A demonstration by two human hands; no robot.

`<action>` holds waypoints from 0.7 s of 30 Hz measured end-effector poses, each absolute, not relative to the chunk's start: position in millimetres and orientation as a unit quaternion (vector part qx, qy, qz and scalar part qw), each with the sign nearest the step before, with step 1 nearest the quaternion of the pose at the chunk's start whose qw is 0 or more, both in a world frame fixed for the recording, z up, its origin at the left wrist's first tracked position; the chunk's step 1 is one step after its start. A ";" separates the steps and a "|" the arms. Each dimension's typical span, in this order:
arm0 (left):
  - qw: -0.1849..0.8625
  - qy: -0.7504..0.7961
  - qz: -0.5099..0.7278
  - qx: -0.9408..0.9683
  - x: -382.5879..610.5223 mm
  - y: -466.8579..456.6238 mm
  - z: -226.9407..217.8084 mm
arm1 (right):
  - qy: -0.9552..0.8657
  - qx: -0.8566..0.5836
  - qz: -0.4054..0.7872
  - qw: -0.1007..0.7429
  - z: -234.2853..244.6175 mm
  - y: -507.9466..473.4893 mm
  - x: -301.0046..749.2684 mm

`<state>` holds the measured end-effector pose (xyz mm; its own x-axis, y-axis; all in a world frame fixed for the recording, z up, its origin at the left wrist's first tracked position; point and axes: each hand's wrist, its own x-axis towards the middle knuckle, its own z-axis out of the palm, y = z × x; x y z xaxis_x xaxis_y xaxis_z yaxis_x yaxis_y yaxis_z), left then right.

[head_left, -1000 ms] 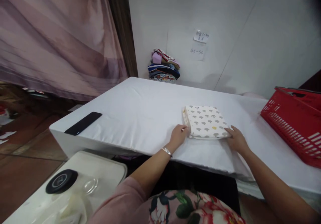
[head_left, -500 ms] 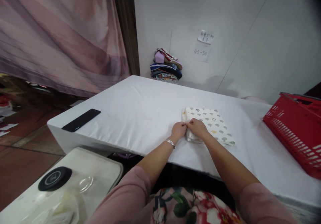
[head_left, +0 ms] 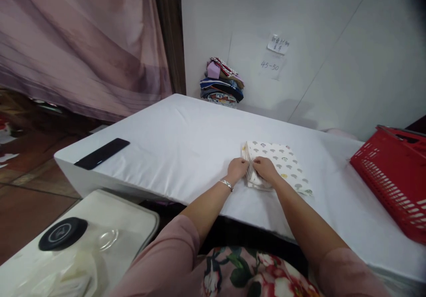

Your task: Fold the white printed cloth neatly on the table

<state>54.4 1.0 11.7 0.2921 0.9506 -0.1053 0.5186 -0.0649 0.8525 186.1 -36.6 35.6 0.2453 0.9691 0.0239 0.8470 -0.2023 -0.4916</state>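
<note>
Folded cloth (head_left: pixel 276 153), white with grey mushroom print and a few yellow and dark ones, lies on the white-covered table (head_left: pixel 186 137), toward its near edge and right of centre. Layers show along its left edge; its near right corner spreads out flat.

Left hand (head_left: pixel 237 168): fingers curled in, thumb and fingertips closed on the layered left edge. Silver bracelet (head_left: pixel 227 184) at that wrist. Right hand (head_left: pixel 264 168): just beside the left, over the cloth's near left part, thumb and forefinger pinched on the fabric, other fingers bent under. Small gap between the two sets of fingertips.

Around: red basket (head_left: pixel 392 177) at right, well apart from the cloth. Black flat slab (head_left: pixel 102 154) at the table's left end. Far side, against the wall, a pile of folded fabrics (head_left: pixel 221 86). Near left, a round black object (head_left: pixel 63 233) on a pale surface (head_left: pixel 129 212).
</note>
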 end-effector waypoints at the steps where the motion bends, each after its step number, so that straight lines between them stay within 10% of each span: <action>1: 0.418 0.541 0.242 0.688 55.3 1.5 12.5 | -0.593 -0.760 0.153 0.216 34.3 -36.4 187.0; 12: 0.495 0.542 0.252 0.631 57.7 2.6 6.8 | -0.579 -0.742 0.200 0.273 31.8 -39.7 182.2; 21: 0.579 0.482 0.277 0.597 48.9 -0.2 8.0 | -0.585 -0.775 0.175 0.164 44.1 -38.8 171.8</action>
<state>48.9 -0.2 8.0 0.3829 0.8953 -0.2275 0.2545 0.1345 0.9577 171.8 -38.8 44.1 0.2545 0.9638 -0.0796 0.8486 -0.2620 -0.4596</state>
